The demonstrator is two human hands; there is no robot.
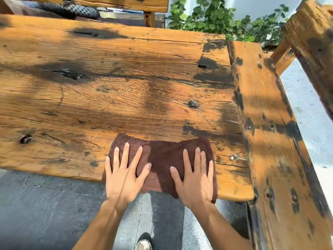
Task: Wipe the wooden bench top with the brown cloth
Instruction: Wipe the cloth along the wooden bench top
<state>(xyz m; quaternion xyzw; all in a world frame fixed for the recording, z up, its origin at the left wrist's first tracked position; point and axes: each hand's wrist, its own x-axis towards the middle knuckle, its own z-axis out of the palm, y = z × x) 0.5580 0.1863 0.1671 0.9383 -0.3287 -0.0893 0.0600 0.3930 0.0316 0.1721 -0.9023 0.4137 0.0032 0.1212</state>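
Note:
The wooden bench top [111, 83] is a wide orange-brown slab with dark stains, knots and cracks. A brown cloth [162, 156] lies flat at its near edge, right of centre, and hangs slightly over the front. My left hand [124, 174] presses on the cloth's left half with straight, spread fingers. My right hand [196, 175] lies flat on the cloth's right half in the same way. Both palms sit over the bench's front edge.
A thick wooden end beam [270, 134] runs along the bench's right side, with another timber piece [313, 42] behind it. Green plants [223, 18] grow at the back. Grey paving [45, 210] and my shoe [144, 244] are below. A patterned dark object [72, 9] lies at the far left.

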